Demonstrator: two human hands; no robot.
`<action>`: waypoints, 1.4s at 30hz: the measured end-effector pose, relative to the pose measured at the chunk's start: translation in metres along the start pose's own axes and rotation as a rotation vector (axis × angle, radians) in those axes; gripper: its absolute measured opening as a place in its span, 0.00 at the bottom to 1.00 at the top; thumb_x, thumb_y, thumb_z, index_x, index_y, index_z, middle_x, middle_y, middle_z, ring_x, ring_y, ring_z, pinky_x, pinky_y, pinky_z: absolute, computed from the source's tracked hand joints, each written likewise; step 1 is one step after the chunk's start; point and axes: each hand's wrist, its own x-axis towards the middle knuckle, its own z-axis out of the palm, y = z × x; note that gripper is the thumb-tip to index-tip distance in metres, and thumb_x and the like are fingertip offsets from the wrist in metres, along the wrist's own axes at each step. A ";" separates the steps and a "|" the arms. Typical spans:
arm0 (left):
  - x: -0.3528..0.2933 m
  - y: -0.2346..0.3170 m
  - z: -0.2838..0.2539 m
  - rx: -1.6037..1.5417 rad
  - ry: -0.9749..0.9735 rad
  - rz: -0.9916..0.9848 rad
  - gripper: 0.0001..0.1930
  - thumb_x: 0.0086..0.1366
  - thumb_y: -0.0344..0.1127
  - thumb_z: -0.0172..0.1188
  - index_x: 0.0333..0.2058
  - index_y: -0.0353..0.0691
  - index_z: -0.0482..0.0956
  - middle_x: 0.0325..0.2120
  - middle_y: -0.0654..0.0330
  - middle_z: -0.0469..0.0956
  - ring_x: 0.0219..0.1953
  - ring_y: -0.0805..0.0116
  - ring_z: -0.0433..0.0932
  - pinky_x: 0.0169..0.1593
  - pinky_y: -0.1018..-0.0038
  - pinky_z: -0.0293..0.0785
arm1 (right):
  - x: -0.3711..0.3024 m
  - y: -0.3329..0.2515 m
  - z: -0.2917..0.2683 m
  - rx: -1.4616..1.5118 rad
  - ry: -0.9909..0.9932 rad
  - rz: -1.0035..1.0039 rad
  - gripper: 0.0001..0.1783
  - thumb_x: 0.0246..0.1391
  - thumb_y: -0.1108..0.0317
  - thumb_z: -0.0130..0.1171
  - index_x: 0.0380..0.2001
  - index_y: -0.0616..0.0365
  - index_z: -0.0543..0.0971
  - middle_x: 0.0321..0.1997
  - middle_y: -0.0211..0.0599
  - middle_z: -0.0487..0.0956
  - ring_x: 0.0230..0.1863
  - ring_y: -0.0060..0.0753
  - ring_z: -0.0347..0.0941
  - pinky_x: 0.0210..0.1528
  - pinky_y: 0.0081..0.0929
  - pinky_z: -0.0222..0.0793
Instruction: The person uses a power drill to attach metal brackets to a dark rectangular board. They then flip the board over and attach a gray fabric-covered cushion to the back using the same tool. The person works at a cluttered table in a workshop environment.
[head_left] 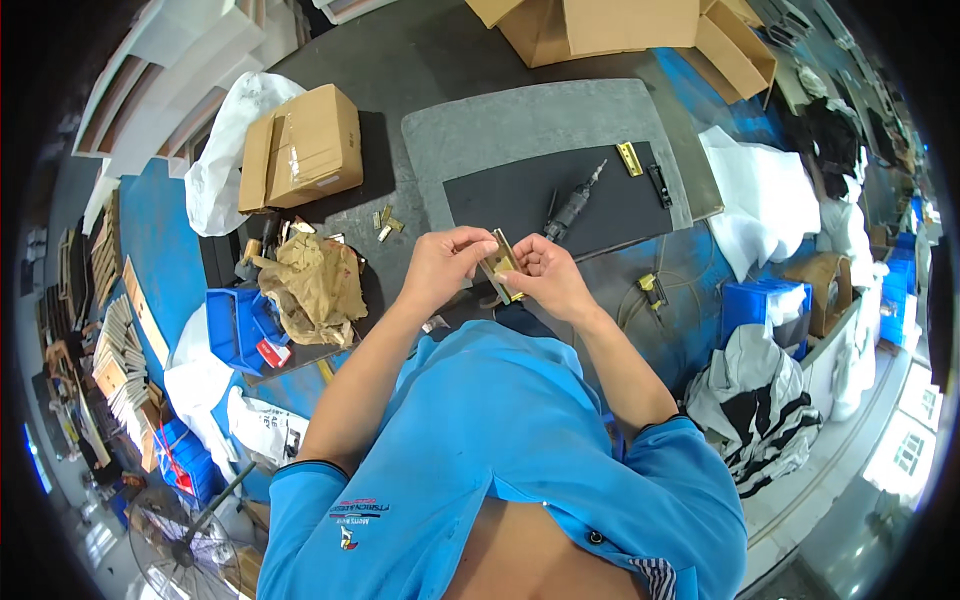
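Close in front of my body, both hands grip one brass-coloured metal plate, a narrow flat fitting with a raised edge. My left hand pinches its upper left side between thumb and fingers. From the other side my right hand closes on it, the thumb lying across its lower part. On the black mat beyond lies a dark power screwdriver, its bit pointing to the far right. A similar brass fitting rests near the mat's far right corner, beside a black fitting.
Small brass pieces lie left of the mat. Crumpled brown paper, a blue bin and a closed cardboard box stand at the left. Another tool with a cable lies right. Open cartons stand at the back.
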 end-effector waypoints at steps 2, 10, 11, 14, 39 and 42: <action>0.007 0.004 0.009 0.003 0.045 -0.019 0.10 0.63 0.35 0.65 0.39 0.35 0.85 0.23 0.68 0.79 0.21 0.83 0.69 0.26 0.83 0.65 | 0.007 0.002 -0.014 0.009 -0.034 -0.010 0.15 0.51 0.75 0.69 0.37 0.60 0.72 0.31 0.29 0.78 0.33 0.16 0.75 0.33 0.17 0.72; 0.023 0.010 0.021 0.007 0.093 -0.087 0.10 0.64 0.35 0.63 0.41 0.35 0.83 0.21 0.67 0.77 0.21 0.83 0.69 0.25 0.82 0.64 | 0.026 -0.022 -0.042 -0.078 -0.120 0.036 0.14 0.52 0.74 0.69 0.37 0.60 0.73 0.32 0.30 0.79 0.32 0.17 0.75 0.33 0.17 0.72; 0.025 0.009 0.022 -0.046 0.124 -0.076 0.11 0.65 0.35 0.63 0.41 0.35 0.82 0.20 0.67 0.76 0.20 0.83 0.69 0.24 0.82 0.63 | 0.028 -0.023 -0.042 -0.099 -0.129 0.045 0.14 0.52 0.74 0.68 0.37 0.60 0.73 0.32 0.30 0.79 0.32 0.17 0.75 0.34 0.17 0.73; 0.031 0.006 0.017 -0.411 0.113 -0.077 0.12 0.67 0.37 0.61 0.44 0.36 0.79 0.18 0.68 0.73 0.18 0.82 0.65 0.21 0.82 0.60 | 0.038 -0.022 -0.044 0.011 -0.074 0.012 0.14 0.52 0.74 0.68 0.38 0.61 0.73 0.33 0.32 0.80 0.33 0.18 0.76 0.35 0.19 0.74; 0.025 -0.050 0.034 -0.432 -0.085 -0.398 0.09 0.70 0.41 0.57 0.39 0.42 0.76 0.17 0.77 0.63 0.16 0.88 0.55 0.18 0.86 0.48 | 0.056 0.041 -0.037 0.327 0.043 0.205 0.13 0.61 0.61 0.61 0.40 0.60 0.76 0.34 0.31 0.79 0.33 0.20 0.77 0.30 0.20 0.76; 0.012 -0.059 0.030 -0.391 0.011 -0.415 0.09 0.70 0.40 0.56 0.40 0.41 0.77 0.19 0.76 0.65 0.16 0.88 0.56 0.19 0.87 0.49 | 0.082 0.064 -0.074 0.300 0.229 0.252 0.21 0.63 0.52 0.58 0.42 0.61 0.78 0.33 0.32 0.79 0.32 0.23 0.76 0.33 0.27 0.77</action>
